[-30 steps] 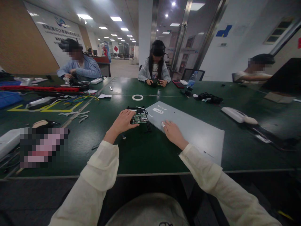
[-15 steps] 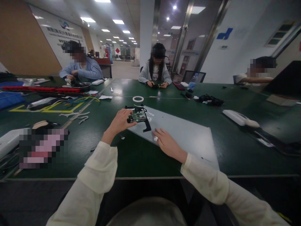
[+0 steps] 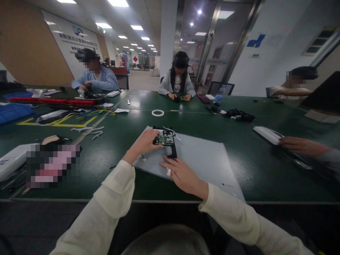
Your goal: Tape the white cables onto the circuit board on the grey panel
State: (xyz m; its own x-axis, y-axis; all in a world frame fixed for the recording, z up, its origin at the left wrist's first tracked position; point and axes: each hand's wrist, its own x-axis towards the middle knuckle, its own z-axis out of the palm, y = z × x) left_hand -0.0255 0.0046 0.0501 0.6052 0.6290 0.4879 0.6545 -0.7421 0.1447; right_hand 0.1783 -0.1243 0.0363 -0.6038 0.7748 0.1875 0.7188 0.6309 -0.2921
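Observation:
My left hand is closed on the left end of a green circuit board set in a black bracket. It holds the board just above a flat grey panel. A thin white cable curls from the bracket's far side. My right hand lies over the panel's near edge with fingers stretched out, fingertips at the foot of the bracket. A small white piece shows by its thumb; whether it is held or stuck on, I cannot tell.
A white tape ring lies beyond the panel. Left are white strips, a white box and blue trays. At right, another person's hand touches a white device. Several people sit around the green table.
The grey panel has shifted left and now lies under the board. My right hand has come closer to the bracket. Another person's hand has appeared at the right on the white device.

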